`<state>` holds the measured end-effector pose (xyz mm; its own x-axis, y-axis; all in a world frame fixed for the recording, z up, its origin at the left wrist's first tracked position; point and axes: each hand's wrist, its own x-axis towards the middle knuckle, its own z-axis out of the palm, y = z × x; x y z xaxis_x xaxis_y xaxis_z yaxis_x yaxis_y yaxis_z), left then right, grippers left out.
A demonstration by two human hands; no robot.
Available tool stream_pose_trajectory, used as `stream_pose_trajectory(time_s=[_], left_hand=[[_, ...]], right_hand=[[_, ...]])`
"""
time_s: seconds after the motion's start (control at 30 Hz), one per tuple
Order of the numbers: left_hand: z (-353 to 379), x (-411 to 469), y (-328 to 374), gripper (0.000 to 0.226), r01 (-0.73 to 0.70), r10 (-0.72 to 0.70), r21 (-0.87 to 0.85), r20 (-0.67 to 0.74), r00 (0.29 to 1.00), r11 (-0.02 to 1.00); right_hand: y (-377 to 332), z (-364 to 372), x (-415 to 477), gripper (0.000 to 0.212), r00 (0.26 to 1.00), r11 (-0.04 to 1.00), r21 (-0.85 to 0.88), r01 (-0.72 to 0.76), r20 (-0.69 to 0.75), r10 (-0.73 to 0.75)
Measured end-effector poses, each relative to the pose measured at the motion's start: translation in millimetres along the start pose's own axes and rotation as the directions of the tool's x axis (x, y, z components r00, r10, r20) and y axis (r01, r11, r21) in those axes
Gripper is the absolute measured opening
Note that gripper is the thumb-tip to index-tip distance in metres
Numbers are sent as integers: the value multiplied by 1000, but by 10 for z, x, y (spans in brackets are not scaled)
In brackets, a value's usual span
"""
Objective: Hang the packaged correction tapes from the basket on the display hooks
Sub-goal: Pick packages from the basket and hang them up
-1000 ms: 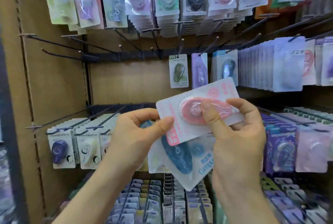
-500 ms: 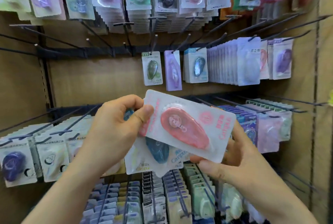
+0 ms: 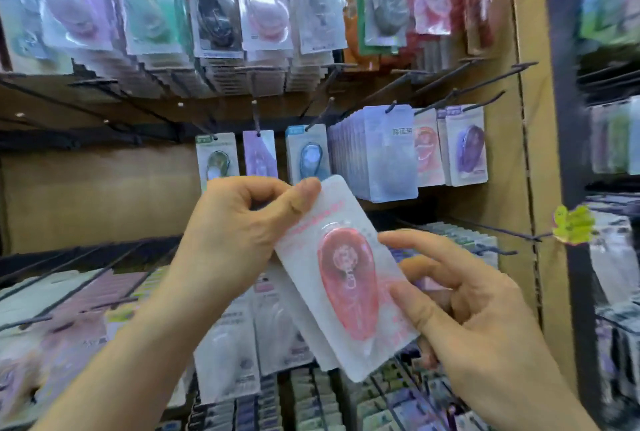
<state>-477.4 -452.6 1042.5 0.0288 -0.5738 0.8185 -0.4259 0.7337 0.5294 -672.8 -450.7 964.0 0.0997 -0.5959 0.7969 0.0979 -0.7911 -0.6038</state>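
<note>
Currently left hand (image 3: 239, 233) pinches pink correction tape pack (image 3: 346, 292) at top corner, spare packs (image 3: 228, 354) behind; right hand (image 3: 467, 319) grips its lower edge, display hooks (image 3: 256, 119) beyond.

Display unit, rear: a brown, cardboard-coloured back panel (image 3: 97, 188) fills the left and centre of the frame.

Cross members: a dark horizontal rail (image 3: 104, 135) runs across the panel at mid-height on the left. A second dark rail (image 3: 69, 255) sits lower left.

Fittings: bare wire display hooks (image 3: 485, 76) project forward and upward from the rail line, upper right of centre.

Right side: a tan side panel (image 3: 530, 32) with a vertical dashed line closes the unit. A dark upright post (image 3: 562, 119) stands just beside it.

Far right: an adjoining shelf bay (image 3: 609, 84), heavily blurred.

Marker: a yellow-green tag (image 3: 573, 224) at the right, in front of the post.

Illumination: even across the panels.
</note>
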Motion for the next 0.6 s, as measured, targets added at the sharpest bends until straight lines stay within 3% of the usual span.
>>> stream_pose_trajectory(time_s=[0.07, 0.2, 0.4, 0.6], left_hand=[[278, 88, 21, 55, -5, 7, -30, 53, 999, 1000], [760, 247, 138, 21, 15, -15, 0, 103, 995, 1000], [1263, 511, 156, 17, 26, -29, 118, 26, 999, 993], [1392, 621, 153, 18, 56, -53, 216, -19, 998, 975]], right_hand=[[94, -244, 101, 35, 993, 999, 36, 36, -113, -32], [270, -690, 307, 41, 965, 997, 50, 58, -260, -43], [372, -1224, 822, 40, 932, 993, 16, 117, -348, -104], [429, -1381, 1308, 45, 948, 992, -92, 89, -297, -112]])
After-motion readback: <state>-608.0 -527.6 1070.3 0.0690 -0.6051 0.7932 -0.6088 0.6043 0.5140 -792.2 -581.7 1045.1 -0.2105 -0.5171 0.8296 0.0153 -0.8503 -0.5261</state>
